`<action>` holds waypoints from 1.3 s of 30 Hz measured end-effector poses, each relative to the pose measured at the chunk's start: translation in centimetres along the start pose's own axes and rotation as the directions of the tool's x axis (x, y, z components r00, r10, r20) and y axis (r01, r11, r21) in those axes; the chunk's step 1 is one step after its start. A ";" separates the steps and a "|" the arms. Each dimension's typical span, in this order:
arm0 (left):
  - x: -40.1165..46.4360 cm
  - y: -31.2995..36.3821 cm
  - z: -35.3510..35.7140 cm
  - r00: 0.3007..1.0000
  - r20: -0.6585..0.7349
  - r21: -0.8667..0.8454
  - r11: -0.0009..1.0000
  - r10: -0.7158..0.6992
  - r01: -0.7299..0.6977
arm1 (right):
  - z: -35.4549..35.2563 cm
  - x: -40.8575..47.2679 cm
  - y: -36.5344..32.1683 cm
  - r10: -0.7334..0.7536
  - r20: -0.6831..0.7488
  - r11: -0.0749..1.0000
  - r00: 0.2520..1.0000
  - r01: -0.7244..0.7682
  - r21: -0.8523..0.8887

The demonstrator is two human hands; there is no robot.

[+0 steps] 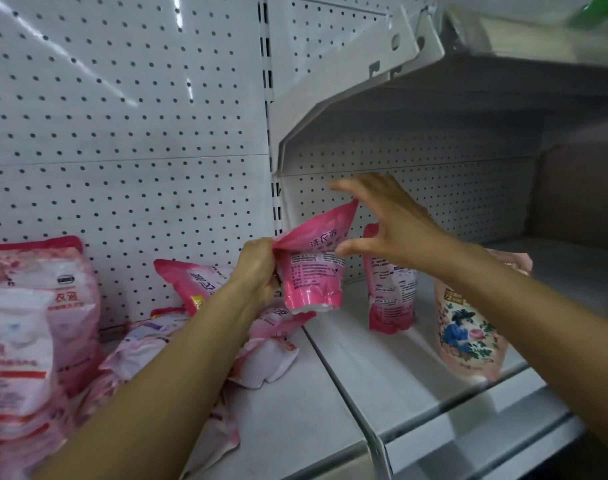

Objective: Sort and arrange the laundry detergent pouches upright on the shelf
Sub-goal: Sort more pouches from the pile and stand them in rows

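From the head camera, the left hand (257, 268) pinched the top corner of a pink pouch (313, 271), its fingers (266, 245) clenched on the crumpled seal. The pouch hung in the air, tilted, its base just above the white shelf (382, 358) near the seam between two shelf sections. The right hand (392, 230) hovered close behind the pouch top with its fingers (347, 185) spread and released, grasping nothing.

A second pink pouch (389, 292) stood upright near the pegboard back (157, 150), partly hidden by the right wrist. A floral pouch (468, 334) stood nearer the front edge, under the right forearm. On the left lay a heap of fallen pouches (191, 341), and a large pink-and-white bag (36, 323) stood at the far left.

The likeliest trouble seemed to be the single-corner pinch: the soft pouch could swing or slip from it, landing on its side instead of its base. If it were set down straddling the seam between the sections, it would probably tip. The right forearm passed just over the floral pouch, so a careless sweep could knock it off the front edge. The upright pink pouch stood close to where the held one looked bound, and a bump might topple it. The heap under the left forearm could also slide forward if nudged.
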State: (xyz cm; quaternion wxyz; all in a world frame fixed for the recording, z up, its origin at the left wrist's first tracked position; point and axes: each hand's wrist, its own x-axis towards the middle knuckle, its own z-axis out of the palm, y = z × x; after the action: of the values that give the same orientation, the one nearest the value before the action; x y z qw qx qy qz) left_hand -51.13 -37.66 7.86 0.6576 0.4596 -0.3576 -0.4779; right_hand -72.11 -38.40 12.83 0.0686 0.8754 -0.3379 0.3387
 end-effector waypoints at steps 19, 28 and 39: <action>-4.0 -7.3 2.0 0.922 0.365 0.216 0.951 0.133 -0.222 | -2.4 -1.9 1.2 0.308 0.034 0.944 0.951 -0.310 0.109; -4.5 -7.5 3.8 0.939 0.339 0.311 0.935 0.059 -0.171 | -2.3 -3.6 2.5 0.432 0.093 0.886 0.897 -0.441 0.146; -6.7 -2.4 -3.8 0.887 0.393 0.839 0.300 0.244 -0.454 | -2.5 -4.2 1.4 0.403 0.082 0.915 0.912 -0.397 -0.077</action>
State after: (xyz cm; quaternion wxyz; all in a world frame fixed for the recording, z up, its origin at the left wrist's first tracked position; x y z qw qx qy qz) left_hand -50.33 -30.59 4.16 0.3436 0.6059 -0.7123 -0.0864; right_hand -76.59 -36.31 11.91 0.0073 0.8007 -0.5225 0.2929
